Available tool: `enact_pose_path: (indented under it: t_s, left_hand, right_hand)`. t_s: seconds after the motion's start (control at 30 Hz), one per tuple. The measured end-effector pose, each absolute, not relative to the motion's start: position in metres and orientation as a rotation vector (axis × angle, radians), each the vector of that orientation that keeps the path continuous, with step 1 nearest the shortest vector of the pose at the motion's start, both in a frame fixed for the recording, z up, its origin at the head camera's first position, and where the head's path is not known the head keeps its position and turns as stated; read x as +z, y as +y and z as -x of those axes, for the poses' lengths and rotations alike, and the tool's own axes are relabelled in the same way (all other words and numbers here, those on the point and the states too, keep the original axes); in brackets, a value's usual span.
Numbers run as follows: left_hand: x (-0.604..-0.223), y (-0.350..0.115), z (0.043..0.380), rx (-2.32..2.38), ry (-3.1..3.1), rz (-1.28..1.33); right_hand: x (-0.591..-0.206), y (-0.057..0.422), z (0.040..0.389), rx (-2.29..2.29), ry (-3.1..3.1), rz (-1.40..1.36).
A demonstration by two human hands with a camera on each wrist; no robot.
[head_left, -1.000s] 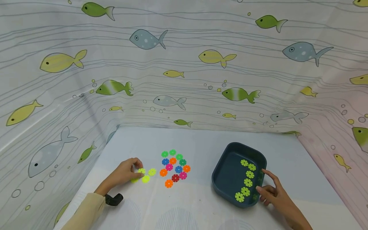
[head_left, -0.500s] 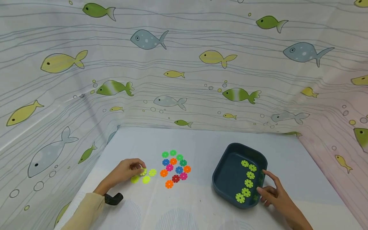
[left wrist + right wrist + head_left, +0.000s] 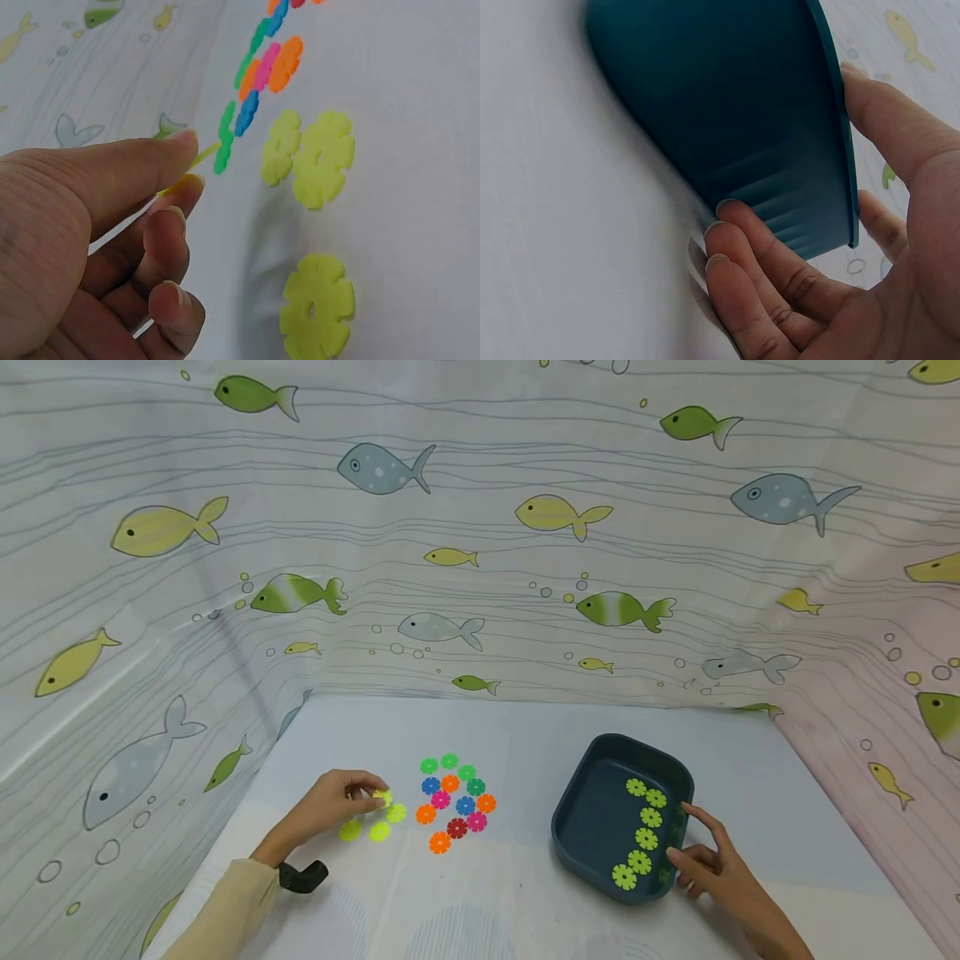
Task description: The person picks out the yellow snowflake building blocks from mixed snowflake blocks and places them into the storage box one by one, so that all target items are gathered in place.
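Between thumb and finger my left hand (image 3: 336,799) pinches a yellow flower-shaped disc (image 3: 384,797), which shows edge-on in the left wrist view. Three more yellow discs (image 3: 380,832) lie flat on the table beside and below that hand. At the right stands a dark blue tray (image 3: 588,810) holding a crooked row of several yellow-green flower discs (image 3: 646,839). My right hand (image 3: 716,868) grips the tray's right side. In the right wrist view, its thumb and one finger are over the rim, and the other fingertips (image 3: 731,289) are at the outer wall.
A cluster of flower discs in green, blue, orange, pink and dark red (image 3: 457,828) lies between the left hand and the tray. A white cloth (image 3: 517,910) covers the table. Fish-patterned curtains (image 3: 510,593) rise at the back and both sides.
My left hand has taken hold of a yellow disc from its group and moved it slightly right and away. The right hand and the tray have stayed in place.
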State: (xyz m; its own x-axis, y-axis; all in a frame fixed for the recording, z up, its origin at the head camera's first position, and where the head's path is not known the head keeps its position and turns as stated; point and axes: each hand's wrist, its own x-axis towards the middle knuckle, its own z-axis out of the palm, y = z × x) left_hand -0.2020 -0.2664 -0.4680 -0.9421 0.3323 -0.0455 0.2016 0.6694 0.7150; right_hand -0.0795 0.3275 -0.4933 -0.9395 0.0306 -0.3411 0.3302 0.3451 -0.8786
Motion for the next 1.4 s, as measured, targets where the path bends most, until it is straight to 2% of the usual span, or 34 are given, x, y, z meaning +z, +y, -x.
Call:
enact_pose_path:
  t_s: [0.73, 1.4]
  left_hand:
    - [-0.453, -0.235, 0.212, 1.137, 2.681, -0.496]
    - [-0.446, -0.205, 0.224, 1.133, 2.657, -0.663]
  right_hand:
    - [-0.495, 0.328, 0.079, -1.639, 2.347, -0.33]
    - [-0.494, 0.326, 0.08, -1.653, 2.338, -0.361]
